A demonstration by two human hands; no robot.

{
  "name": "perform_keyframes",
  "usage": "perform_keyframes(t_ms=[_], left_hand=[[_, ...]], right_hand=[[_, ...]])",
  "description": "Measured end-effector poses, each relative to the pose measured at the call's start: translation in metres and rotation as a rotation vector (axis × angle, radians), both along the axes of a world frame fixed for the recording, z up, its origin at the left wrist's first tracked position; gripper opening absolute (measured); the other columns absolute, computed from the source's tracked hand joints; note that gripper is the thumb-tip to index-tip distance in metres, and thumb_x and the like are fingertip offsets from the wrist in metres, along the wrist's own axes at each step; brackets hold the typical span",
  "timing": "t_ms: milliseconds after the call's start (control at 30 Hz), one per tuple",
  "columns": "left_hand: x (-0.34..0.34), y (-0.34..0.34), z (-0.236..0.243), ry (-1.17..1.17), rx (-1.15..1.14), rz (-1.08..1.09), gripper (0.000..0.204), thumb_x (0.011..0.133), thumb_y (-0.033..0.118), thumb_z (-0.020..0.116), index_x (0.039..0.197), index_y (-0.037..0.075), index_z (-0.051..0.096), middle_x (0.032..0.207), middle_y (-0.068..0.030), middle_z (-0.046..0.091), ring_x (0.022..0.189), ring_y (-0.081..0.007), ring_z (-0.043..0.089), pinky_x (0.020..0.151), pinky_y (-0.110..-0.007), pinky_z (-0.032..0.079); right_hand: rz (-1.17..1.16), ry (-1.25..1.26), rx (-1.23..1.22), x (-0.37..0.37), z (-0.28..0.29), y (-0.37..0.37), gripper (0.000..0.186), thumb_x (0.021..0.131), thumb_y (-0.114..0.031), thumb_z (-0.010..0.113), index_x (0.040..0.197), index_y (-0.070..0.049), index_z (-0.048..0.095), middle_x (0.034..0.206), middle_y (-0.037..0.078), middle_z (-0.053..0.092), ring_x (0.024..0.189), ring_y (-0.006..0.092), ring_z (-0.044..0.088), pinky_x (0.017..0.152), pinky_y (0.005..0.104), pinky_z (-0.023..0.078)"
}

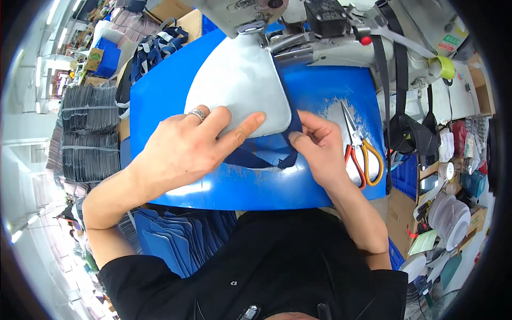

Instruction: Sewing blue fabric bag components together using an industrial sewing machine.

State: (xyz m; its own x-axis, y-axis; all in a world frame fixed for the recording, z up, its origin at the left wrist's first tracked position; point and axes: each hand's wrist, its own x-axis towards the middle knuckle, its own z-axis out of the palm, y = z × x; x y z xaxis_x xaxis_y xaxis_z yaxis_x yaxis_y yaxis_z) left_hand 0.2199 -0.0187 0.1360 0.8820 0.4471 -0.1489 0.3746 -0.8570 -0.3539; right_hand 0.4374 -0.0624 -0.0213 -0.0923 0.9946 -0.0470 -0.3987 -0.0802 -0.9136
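A pale grey-white panel (pixel 240 80) with rounded corners lies on the blue work surface (pixel 160 114), its far end beneath the head of a sewing machine (pixel 336 50). My left hand (pixel 186 141) rests on the panel's near left part, thumb stretched out across it and the other fingers partly bent. Along the panel's right edge runs a navy fabric strip (pixel 249 159), which loops loosely below the near corner. At that corner, my right hand (pixel 322 146) pinches the strip between thumb and fingertips. Scissors (pixel 356 140) with red and orange handles lie just right of my right hand.
Stacks of dark flat pieces (pixel 90 130) stand to the left. Several blue panels (pixel 170 237) hang or lean below the table's front edge. Navy straps (pixel 154 50) are heaped at the far left. Black straps (pixel 402 69) dangle at the right, near white spools (pixel 449 220).
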Motion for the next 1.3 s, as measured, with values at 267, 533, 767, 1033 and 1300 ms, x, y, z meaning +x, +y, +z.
perform_keyframes(t_ms=[267,533,767,1033,1300], left_hand=[[0.002,0.050,0.011,0.030,0.061,-0.045,0.063,0.082,0.012,0.065,0.145,0.019,0.062,0.087,-0.0050,0.048,0.063,-0.0172,0.061,0.051,-0.031,0.052],[0.007,0.082,0.016,0.121,0.236,-0.106,0.051,0.089,0.010,0.069,0.140,0.020,0.069,0.103,-0.0080,0.062,0.058,-0.0136,0.063,0.052,-0.026,0.050],[0.017,0.069,0.013,0.154,0.216,-0.028,0.049,0.087,0.010,0.072,0.136,0.012,0.071,0.101,-0.0086,0.065,0.061,-0.0150,0.066,0.051,-0.026,0.051],[0.047,0.038,-0.020,0.041,0.152,0.165,0.053,0.081,0.010,0.068,0.132,-0.005,0.062,0.092,-0.0106,0.062,0.065,-0.0257,0.070,0.053,-0.034,0.053],[0.080,0.031,-0.054,-0.265,0.086,0.460,0.031,0.083,0.010,0.065,0.111,-0.004,0.064,0.095,-0.0144,0.066,0.069,-0.0348,0.070,0.060,-0.042,0.055]], right_hand=[[-0.035,0.035,0.042,-0.014,-0.012,0.058,0.037,0.089,-0.001,0.063,0.125,0.001,0.073,0.075,-0.007,0.054,0.068,0.0011,0.047,0.063,0.0198,0.040],[-0.040,0.070,0.069,-0.027,-0.013,0.094,0.034,0.090,0.001,0.062,0.122,0.002,0.070,0.090,0.002,0.072,0.074,0.0085,0.066,0.070,0.0237,0.054],[-0.068,0.077,0.094,-0.030,-0.018,0.096,0.032,0.091,0.003,0.061,0.122,0.003,0.070,0.093,0.004,0.074,0.076,0.0098,0.068,0.072,0.0270,0.058],[-0.134,0.197,0.091,-0.032,-0.015,0.091,0.027,0.092,0.004,0.064,0.118,0.002,0.073,0.080,-0.003,0.064,0.072,0.0035,0.059,0.070,0.0223,0.055],[-0.155,0.275,0.034,-0.027,-0.013,0.086,0.031,0.095,0.001,0.068,0.126,0.001,0.072,0.082,-0.004,0.064,0.074,0.0040,0.060,0.071,0.0238,0.057]])
